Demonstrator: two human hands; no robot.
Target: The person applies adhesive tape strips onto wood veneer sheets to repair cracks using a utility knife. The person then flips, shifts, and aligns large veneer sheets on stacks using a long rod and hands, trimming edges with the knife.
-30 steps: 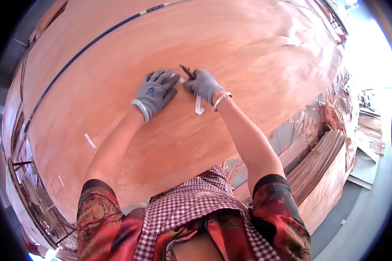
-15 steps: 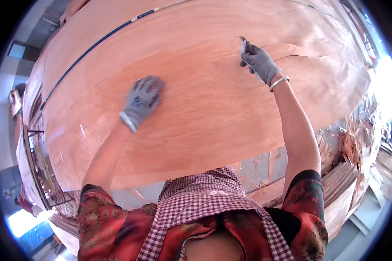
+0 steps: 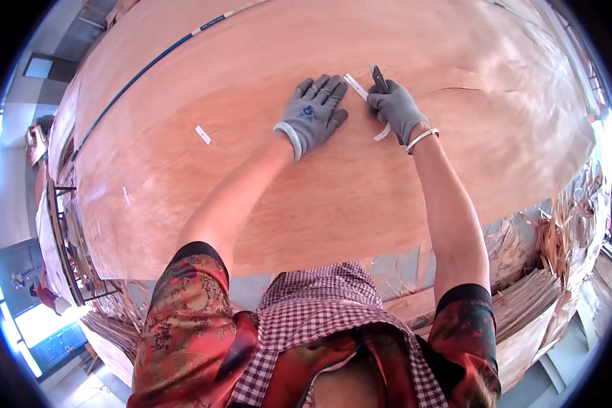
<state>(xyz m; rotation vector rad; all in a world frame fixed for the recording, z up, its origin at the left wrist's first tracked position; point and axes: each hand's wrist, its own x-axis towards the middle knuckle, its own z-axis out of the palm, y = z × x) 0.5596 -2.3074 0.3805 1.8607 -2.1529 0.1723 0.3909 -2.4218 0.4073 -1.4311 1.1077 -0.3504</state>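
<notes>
A wide reddish wood sheet (image 3: 306, 204) lies under both hands. My left hand (image 3: 313, 115), in a grey glove, rests palm down on it with fingers spread. Just to the right, my right hand (image 3: 398, 110), also gloved, is closed round a dark blade-like tool (image 3: 379, 79) pointing up and away. A white tape strip (image 3: 355, 87) reaches from the right fingers toward the left hand, and its curled lower end shows beneath them. One short white strip (image 3: 202, 134) lies on the sheet left of my left hand, beside a small dark mark.
A thin blue rod (image 3: 146, 68) curves across the sheet's far left. Another small white strip (image 3: 126, 196) lies near the left side. A crack (image 3: 455, 88) runs at the right. Stacked veneer (image 3: 527, 299) and torn scraps (image 3: 547, 238) sit at the lower right, a metal frame (image 3: 64, 238) at the left.
My left hand lifted leftward, then came right to rest near the right hand. The right hand moved right with the tool. A white strip now shows on the sheet left of my left hand.
</notes>
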